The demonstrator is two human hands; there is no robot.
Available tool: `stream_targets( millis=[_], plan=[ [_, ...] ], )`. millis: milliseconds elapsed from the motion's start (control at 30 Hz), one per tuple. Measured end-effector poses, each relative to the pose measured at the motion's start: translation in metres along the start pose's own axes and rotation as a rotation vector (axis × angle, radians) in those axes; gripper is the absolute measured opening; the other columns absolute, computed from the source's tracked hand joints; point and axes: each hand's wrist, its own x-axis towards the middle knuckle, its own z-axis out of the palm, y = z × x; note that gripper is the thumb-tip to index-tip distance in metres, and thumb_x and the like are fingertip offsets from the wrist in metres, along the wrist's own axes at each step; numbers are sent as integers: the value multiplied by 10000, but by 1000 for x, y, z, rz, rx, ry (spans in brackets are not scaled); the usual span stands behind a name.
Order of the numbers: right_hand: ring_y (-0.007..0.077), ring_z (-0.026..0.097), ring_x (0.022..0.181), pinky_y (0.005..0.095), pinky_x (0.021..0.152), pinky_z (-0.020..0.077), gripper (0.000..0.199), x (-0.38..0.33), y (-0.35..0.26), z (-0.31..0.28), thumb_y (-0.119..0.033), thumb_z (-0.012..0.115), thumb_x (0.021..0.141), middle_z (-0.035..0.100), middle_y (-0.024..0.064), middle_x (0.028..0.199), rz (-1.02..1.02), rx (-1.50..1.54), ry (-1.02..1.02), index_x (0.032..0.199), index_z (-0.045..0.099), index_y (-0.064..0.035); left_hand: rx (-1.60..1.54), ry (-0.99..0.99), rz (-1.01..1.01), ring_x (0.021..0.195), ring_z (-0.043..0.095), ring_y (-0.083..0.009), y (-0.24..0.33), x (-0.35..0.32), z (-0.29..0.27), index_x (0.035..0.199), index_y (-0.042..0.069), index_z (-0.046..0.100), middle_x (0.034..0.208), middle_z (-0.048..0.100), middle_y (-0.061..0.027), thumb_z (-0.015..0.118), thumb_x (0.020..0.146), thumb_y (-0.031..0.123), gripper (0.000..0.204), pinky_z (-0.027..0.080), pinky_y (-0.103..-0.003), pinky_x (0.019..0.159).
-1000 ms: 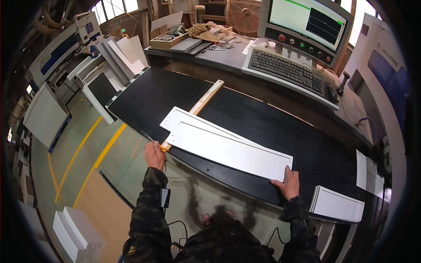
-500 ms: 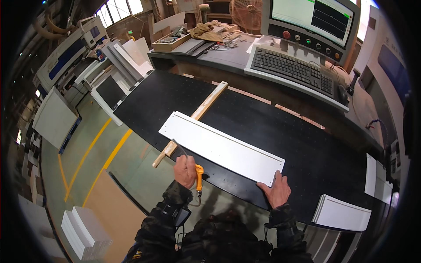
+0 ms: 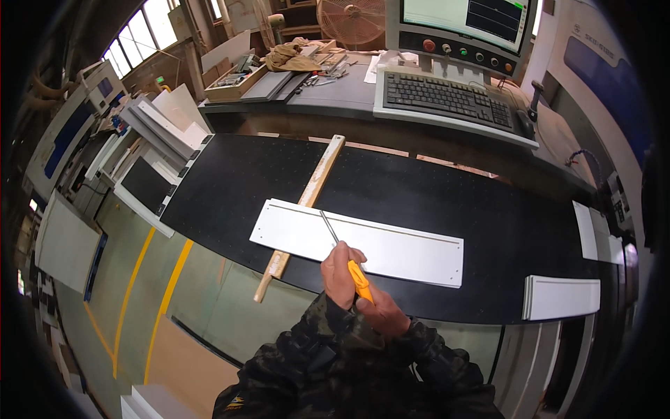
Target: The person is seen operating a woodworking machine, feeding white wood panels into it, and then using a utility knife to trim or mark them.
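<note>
My left hand (image 3: 338,276) is closed around an air blow gun (image 3: 360,281) with a yellow-orange body. Its thin metal nozzle points away from me over a long white panel (image 3: 398,244). Close beside it, my right hand (image 3: 384,315) is closed at the lower end of the gun's body; its fingers are partly hidden. The panel has a groove along its far edge and small holes near its ends. It lies on a black table (image 3: 453,195), across a worn wooden stick (image 3: 322,171) whose near end juts past the table edge.
Stacked white panels (image 3: 562,299) lie at the table's right end. Beyond the table stand a keyboard (image 3: 447,98), a monitor panel with buttons (image 3: 460,52) and a bench with a tool tray (image 3: 237,80). Brown board (image 3: 192,356) lies low at the left.
My left hand has brought the blow gun right and over the panel. My right hand has let go of the panel's right end and come to the gun. The view has shifted.
</note>
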Motion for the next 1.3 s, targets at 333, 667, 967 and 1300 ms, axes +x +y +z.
stream_targets(
  millis=[333, 667, 967, 1300],
  plan=[
    [501, 737, 1136, 523, 934, 608, 629, 62, -91, 95, -403, 569, 1162, 726, 293, 1329, 180, -668, -66, 1704, 452, -106, 1320, -452, 474, 1687, 230, -516, -87, 33, -154, 1680, 63, 516, 1780, 358, -263, 677, 1090, 441, 720, 147, -711, 1362],
    [529, 752, 1079, 606, 890, 610, 601, 118, -64, 128, -450, 493, 1189, 736, 384, 1221, 85, -1188, 255, 1621, 472, -33, 1250, -449, 526, 1654, 326, -512, -94, 28, -155, 1667, 78, 513, 1773, 366, -268, 641, 1112, 389, 649, 206, -748, 1328],
    [506, 787, 1003, 629, 833, 621, 450, -36, -109, -3, -427, 473, 1179, 802, 277, 1027, 700, -981, 390, 1402, 627, -68, 1206, -426, 684, 1610, 403, -505, -93, 20, -157, 1518, 32, 672, 1623, 527, -266, 714, 1073, 161, 464, 205, -741, 1340],
    [536, 732, 1182, 595, 1025, 566, 588, -158, -84, -112, -494, 443, 1182, 776, 321, 1238, 659, -878, 649, 1459, 618, -5, 1212, -385, 778, 1583, 416, -508, -102, 13, -147, 1506, 5, 677, 1565, 514, -268, 693, 1073, 138, 453, 224, -750, 1332]
  ],
)
